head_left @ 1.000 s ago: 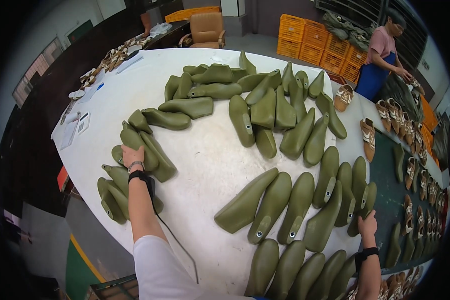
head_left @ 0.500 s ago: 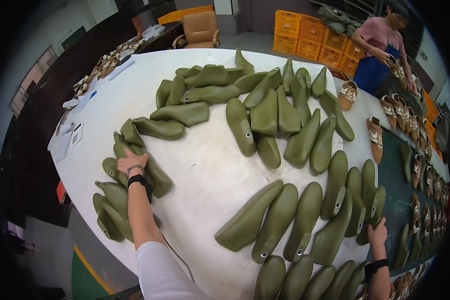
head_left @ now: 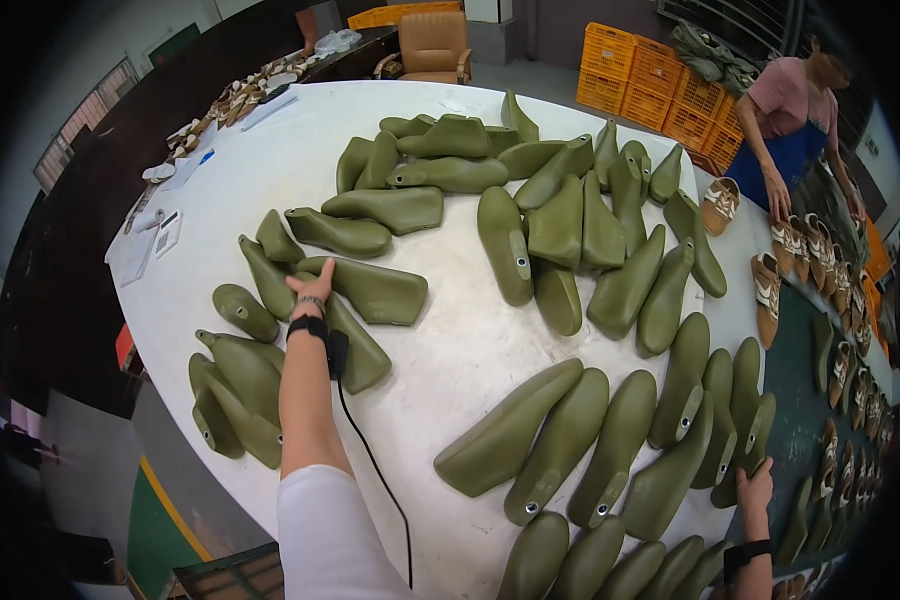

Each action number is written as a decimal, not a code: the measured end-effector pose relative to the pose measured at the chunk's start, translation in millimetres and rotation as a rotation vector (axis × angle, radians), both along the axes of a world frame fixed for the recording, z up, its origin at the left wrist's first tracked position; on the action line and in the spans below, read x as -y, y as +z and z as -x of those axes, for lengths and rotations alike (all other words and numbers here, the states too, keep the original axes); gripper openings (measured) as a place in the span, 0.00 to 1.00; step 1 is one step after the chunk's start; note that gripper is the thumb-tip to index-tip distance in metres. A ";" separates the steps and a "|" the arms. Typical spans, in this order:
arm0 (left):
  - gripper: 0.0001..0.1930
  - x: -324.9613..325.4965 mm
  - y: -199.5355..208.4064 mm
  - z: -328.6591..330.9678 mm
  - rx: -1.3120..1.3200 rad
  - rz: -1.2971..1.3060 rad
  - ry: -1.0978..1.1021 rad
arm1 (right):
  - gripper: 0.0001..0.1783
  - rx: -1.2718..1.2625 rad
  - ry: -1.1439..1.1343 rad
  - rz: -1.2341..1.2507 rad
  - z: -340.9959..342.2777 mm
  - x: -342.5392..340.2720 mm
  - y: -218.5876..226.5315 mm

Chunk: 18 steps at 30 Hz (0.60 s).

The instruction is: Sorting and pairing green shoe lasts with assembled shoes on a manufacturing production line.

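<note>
Many olive-green plastic shoe lasts lie on a white table [head_left: 410, 345]. My left hand [head_left: 312, 287] is among the left-hand group, its fingers closed round the narrow end of a shoe last [head_left: 380, 292] whose wide end points right. Just below that hand rests another last [head_left: 358, 350], tilted down to the right. At the right table edge my right hand [head_left: 755, 487] grips the lower end of an upright-lying shoe last [head_left: 760, 432]; its fingers are partly hidden behind the last. A row of lasts [head_left: 615, 440] lies to the left of it.
A black cable [head_left: 375, 475] runs from my left wristband down the table. Brown-and-white shoes [head_left: 767, 300] stand along a green surface [head_left: 795, 385] at right. A co-worker [head_left: 785, 120] reaches over shoes there. Orange crates [head_left: 635, 75] and a tan chair [head_left: 434, 48] stand behind.
My left hand has moved right and slightly up, and a shoe last there has swung round to point right. My right hand stays on its last. The co-worker has lowered a shoe.
</note>
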State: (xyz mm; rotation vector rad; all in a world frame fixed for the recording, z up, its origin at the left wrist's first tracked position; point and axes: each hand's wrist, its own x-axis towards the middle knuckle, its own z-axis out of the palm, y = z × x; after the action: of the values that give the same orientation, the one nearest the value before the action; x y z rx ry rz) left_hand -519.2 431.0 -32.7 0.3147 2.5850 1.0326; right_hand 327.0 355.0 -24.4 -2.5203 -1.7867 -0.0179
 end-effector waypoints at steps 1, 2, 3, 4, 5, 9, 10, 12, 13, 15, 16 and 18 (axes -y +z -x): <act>0.63 -13.6 2.5 7.5 -0.001 0.053 -0.055 | 0.33 0.010 -0.001 -0.009 -3.1 2.1 -1.4; 0.62 -26.0 5.9 14.6 -0.004 0.106 -0.110 | 0.33 0.018 -0.001 -0.019 -4.6 2.6 -2.1; 0.61 -39.2 10.2 23.4 -0.025 0.130 -0.114 | 0.33 0.021 -0.004 -0.013 -3.8 1.7 -1.2; 0.60 -47.3 12.0 28.8 -0.048 0.154 -0.117 | 0.33 0.009 0.004 -0.011 -1.8 0.7 -0.1; 0.58 -47.0 7.9 28.6 -0.049 0.323 -0.075 | 0.34 -0.005 0.013 -0.010 0.6 0.2 -0.5; 0.51 -68.9 21.6 -8.5 -0.090 0.376 -0.235 | 0.34 0.012 -0.004 -0.003 0.5 3.4 3.8; 0.51 -66.0 19.3 -11.9 -0.094 0.377 -0.233 | 0.34 0.012 0.003 -0.004 2.7 1.8 4.0; 0.50 -42.9 14.2 -22.4 -0.051 0.232 -0.499 | 0.34 0.003 0.014 -0.005 6.4 -1.2 4.5; 0.49 -31.6 12.5 -41.0 -0.019 0.172 -0.641 | 0.33 0.007 -0.002 -0.007 7.4 -2.5 5.0; 0.45 -6.5 15.5 -108.7 0.073 0.063 -0.901 | 0.32 0.005 -0.007 -0.006 9.4 -1.7 5.7; 0.44 6.1 6.6 -139.9 0.086 0.044 -1.072 | 0.32 0.016 -0.015 -0.011 11.3 -3.2 7.7; 0.42 38.5 48.2 -240.8 -0.023 0.321 -1.402 | 0.32 0.038 -0.039 -0.019 6.3 2.4 9.5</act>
State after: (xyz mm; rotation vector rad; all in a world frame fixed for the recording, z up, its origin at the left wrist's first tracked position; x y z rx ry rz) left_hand -278.4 392.5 15.5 1.6597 1.7170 0.0770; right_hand 320.7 352.6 -14.9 -2.5585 -1.7411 -0.0843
